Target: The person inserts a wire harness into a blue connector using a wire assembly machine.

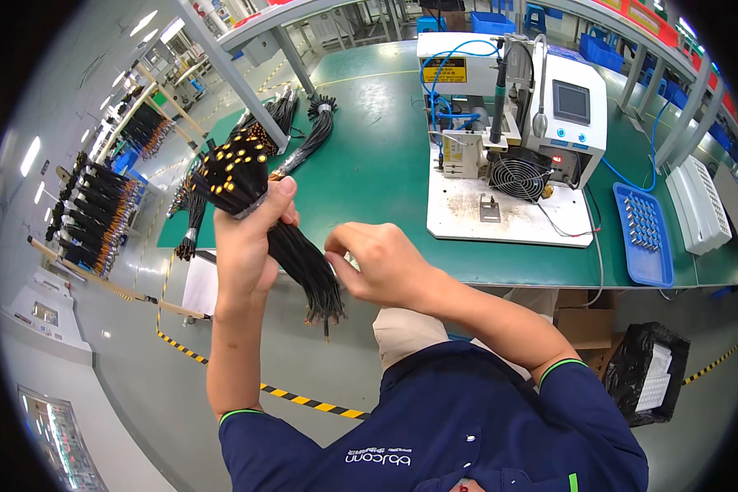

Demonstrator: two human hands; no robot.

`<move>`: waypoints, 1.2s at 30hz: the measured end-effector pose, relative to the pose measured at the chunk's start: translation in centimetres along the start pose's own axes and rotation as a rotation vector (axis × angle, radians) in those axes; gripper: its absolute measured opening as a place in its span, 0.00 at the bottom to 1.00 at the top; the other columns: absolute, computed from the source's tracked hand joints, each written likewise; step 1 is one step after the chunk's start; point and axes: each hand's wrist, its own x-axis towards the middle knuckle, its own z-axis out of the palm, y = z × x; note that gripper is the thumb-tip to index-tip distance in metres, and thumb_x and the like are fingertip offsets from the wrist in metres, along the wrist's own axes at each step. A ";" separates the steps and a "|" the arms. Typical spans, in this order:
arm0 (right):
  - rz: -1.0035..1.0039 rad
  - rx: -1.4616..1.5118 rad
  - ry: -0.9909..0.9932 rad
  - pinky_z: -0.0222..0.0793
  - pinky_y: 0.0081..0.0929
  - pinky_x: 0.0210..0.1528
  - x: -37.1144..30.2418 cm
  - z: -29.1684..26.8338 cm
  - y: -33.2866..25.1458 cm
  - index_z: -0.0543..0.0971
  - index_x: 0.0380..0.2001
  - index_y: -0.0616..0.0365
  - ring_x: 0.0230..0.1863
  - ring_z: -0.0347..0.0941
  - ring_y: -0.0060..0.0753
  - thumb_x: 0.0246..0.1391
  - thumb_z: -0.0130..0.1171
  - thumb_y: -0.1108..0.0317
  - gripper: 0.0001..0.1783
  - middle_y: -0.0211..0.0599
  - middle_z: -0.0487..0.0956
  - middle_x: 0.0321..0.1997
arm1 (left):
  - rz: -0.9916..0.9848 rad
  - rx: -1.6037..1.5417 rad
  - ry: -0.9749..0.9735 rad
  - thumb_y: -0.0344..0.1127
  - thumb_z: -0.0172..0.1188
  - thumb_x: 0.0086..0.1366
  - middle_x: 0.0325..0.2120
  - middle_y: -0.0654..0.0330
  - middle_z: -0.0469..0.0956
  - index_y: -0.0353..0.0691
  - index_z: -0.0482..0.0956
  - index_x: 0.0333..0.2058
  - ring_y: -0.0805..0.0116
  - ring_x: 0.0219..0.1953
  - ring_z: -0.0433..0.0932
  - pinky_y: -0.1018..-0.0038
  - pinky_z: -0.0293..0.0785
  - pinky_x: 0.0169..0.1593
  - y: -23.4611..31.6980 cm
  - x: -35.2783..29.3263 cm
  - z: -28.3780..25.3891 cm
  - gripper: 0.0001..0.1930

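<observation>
My left hand (258,234) is wrapped round a thick bundle of black cables (299,258), held up off the table's front left part. Yellow-tipped ends (242,160) fan out above my fist, and a band circles the cables just below them. The loose lower ends hang down to the right in a tuft. Close beside this lower part is my right hand (377,258), its fingers curled and thumb drawn in. Whatever is between those fingertips, if anything, is too small to make out.
More black cable bundles (313,139) lie on the green table (369,115) behind my left hand. A white machine (570,115) with a small screen and fan stands on a white base at right. Beyond it is a blue tray (644,234) of metal parts. Cable racks (98,205) stand left.
</observation>
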 end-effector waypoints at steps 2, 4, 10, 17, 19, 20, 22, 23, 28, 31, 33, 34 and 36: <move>0.071 0.239 -0.025 0.79 0.35 0.34 0.1 0.2 -0.3 0.82 0.36 0.64 0.31 0.84 0.44 0.56 0.70 0.71 0.09 0.43 0.85 0.32 | 0.021 -0.024 0.065 0.29 0.75 0.66 0.23 0.64 0.78 0.38 0.84 0.31 0.74 0.26 0.76 0.74 0.73 0.35 0.4 -0.2 0.5 0.07; 0.043 0.195 -0.006 0.79 0.34 0.34 0.1 0.4 -0.9 0.82 0.35 0.64 0.31 0.84 0.43 0.56 0.70 0.71 0.08 0.44 0.85 0.32 | 0.030 -0.021 0.081 0.29 0.75 0.65 0.23 0.64 0.78 0.38 0.84 0.32 0.74 0.26 0.76 0.74 0.73 0.35 0.1 -0.2 0.1 0.07; -0.037 0.076 -0.042 0.80 0.37 0.34 -0.2 1.6 0.4 0.81 0.34 0.61 0.32 0.85 0.44 0.52 0.67 0.72 0.07 0.44 0.85 0.32 | 0.046 0.062 0.039 0.25 0.70 0.69 0.31 0.64 0.77 0.39 0.76 0.48 0.73 0.31 0.74 0.70 0.72 0.39 -0.7 -1.0 -1.1 0.13; 0.055 0.283 0.001 0.80 0.40 0.49 0.0 2.0 -0.1 0.78 0.48 0.63 0.46 0.85 0.54 0.54 0.67 0.68 0.19 0.52 0.85 0.44 | -0.005 0.064 0.026 0.24 0.67 0.72 0.33 0.63 0.76 0.38 0.74 0.51 0.71 0.34 0.75 0.68 0.74 0.42 -1.3 -3.4 -2.7 0.14; 0.048 0.497 -0.104 0.78 0.38 0.51 -0.6 3.5 0.5 0.78 0.53 0.65 0.46 0.84 0.52 0.58 0.67 0.65 0.22 0.53 0.85 0.45 | 0.005 -0.002 -0.006 0.25 0.66 0.72 0.33 0.63 0.76 0.39 0.74 0.52 0.71 0.34 0.75 0.68 0.74 0.42 -1.5 -4.1 -2.0 0.14; 0.065 0.562 -0.221 0.78 0.37 0.50 -0.9 4.0 0.6 0.78 0.53 0.66 0.44 0.84 0.49 0.60 0.67 0.65 0.22 0.51 0.85 0.44 | 0.009 -0.065 -0.029 0.25 0.66 0.72 0.34 0.63 0.75 0.40 0.73 0.53 0.71 0.33 0.75 0.68 0.75 0.42 -1.6 -4.6 -2.0 0.14; 0.157 0.736 -0.364 0.76 0.31 0.45 -1.8 4.8 0.8 0.80 0.48 0.66 0.37 0.78 0.26 0.59 0.68 0.68 0.17 0.42 0.86 0.37 | -0.008 -0.107 -0.051 0.28 0.65 0.74 0.35 0.63 0.74 0.41 0.73 0.54 0.71 0.33 0.74 0.67 0.75 0.42 -1.8 -5.5 -2.5 0.14; 0.183 0.759 -0.471 0.76 0.29 0.43 -2.4 5.0 1.0 0.80 0.46 0.65 0.36 0.78 0.23 0.57 0.67 0.71 0.15 0.39 0.86 0.36 | -0.064 -0.247 -0.071 0.26 0.65 0.73 0.35 0.62 0.74 0.42 0.73 0.54 0.70 0.32 0.75 0.65 0.75 0.43 -1.6 -6.0 -2.7 0.15; 0.259 1.104 -0.613 0.76 0.24 0.37 -4.1 7.1 0.5 0.83 0.37 0.64 0.33 0.80 0.19 0.50 0.62 0.79 0.09 0.31 0.87 0.32 | -0.027 -0.431 -0.266 0.31 0.67 0.72 0.35 0.60 0.73 0.42 0.69 0.55 0.68 0.31 0.76 0.64 0.75 0.42 -1.6 -7.1 -4.9 0.18; 0.447 1.047 -0.750 0.79 0.32 0.39 -5.0 8.0 1.1 0.85 0.33 0.64 0.33 0.84 0.30 0.45 0.58 0.81 0.11 0.39 0.87 0.30 | 0.170 0.012 -0.198 0.29 0.69 0.70 0.32 0.61 0.72 0.40 0.67 0.54 0.69 0.28 0.76 0.64 0.77 0.39 -0.9 -8.2 -6.1 0.21; 0.455 0.832 -0.739 0.79 0.35 0.40 -5.3 8.1 0.6 0.85 0.34 0.65 0.33 0.84 0.37 0.45 0.59 0.80 0.11 0.45 0.87 0.30 | 0.210 0.270 -0.151 0.22 0.67 0.68 0.32 0.62 0.73 0.38 0.72 0.55 0.69 0.30 0.77 0.63 0.80 0.42 -0.9 -9.5 -7.4 0.20; 0.458 0.616 -0.721 0.79 0.38 0.40 -5.2 7.8 0.0 0.85 0.35 0.65 0.33 0.85 0.44 0.45 0.59 0.79 0.12 0.50 0.86 0.31 | 0.264 0.543 -0.180 0.17 0.65 0.67 0.32 0.62 0.75 0.33 0.78 0.46 0.69 0.31 0.78 0.66 0.81 0.42 -1.2 -10.1 -8.8 0.11; 0.484 0.517 -0.756 0.78 0.43 0.41 -5.3 7.5 -0.3 0.84 0.40 0.66 0.34 0.83 0.56 0.44 0.60 0.77 0.16 0.57 0.84 0.31 | 0.348 0.961 -0.204 0.15 0.63 0.67 0.33 0.61 0.77 0.31 0.80 0.36 0.69 0.32 0.78 0.69 0.81 0.41 -1.0 -10.4 -10.1 0.05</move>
